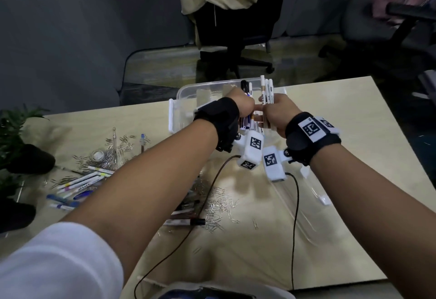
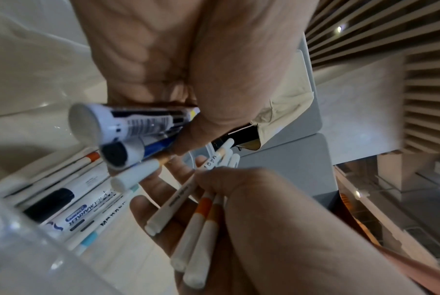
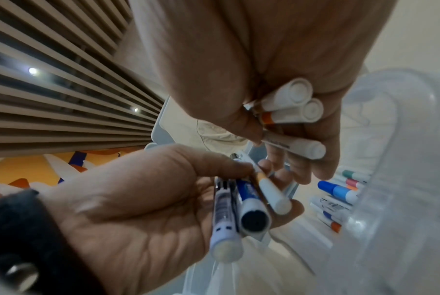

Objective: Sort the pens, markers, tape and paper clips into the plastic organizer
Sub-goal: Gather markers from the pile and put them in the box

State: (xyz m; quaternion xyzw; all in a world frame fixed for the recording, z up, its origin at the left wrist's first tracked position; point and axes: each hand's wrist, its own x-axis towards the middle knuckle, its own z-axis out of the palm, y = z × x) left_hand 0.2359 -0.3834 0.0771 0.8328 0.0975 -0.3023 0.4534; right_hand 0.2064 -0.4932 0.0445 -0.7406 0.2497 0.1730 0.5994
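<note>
White sleeve (image 1: 59, 263) at 7 o'clock, both forearms reaching toward 12. Left hand (image 1: 240, 103) curled round a thick marker bundle (image 2: 128, 131); right hand (image 1: 277, 112) fisted on slim white markers (image 3: 289, 107), one marker (image 3: 297, 148) pinched loose under the thumb. Both hover over the plastic organizer (image 1: 186, 93) at 12, some markers already lying inside. Risk: the fists touch, so that loose marker may slip and land in the wrong compartment. Paper clips (image 1: 219, 206) unsorted at 6, pens (image 1: 77, 180) at 9.

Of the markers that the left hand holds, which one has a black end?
The thick white-and-blue marker in the left hand; its end is black, whereas the other two end in white.
</note>
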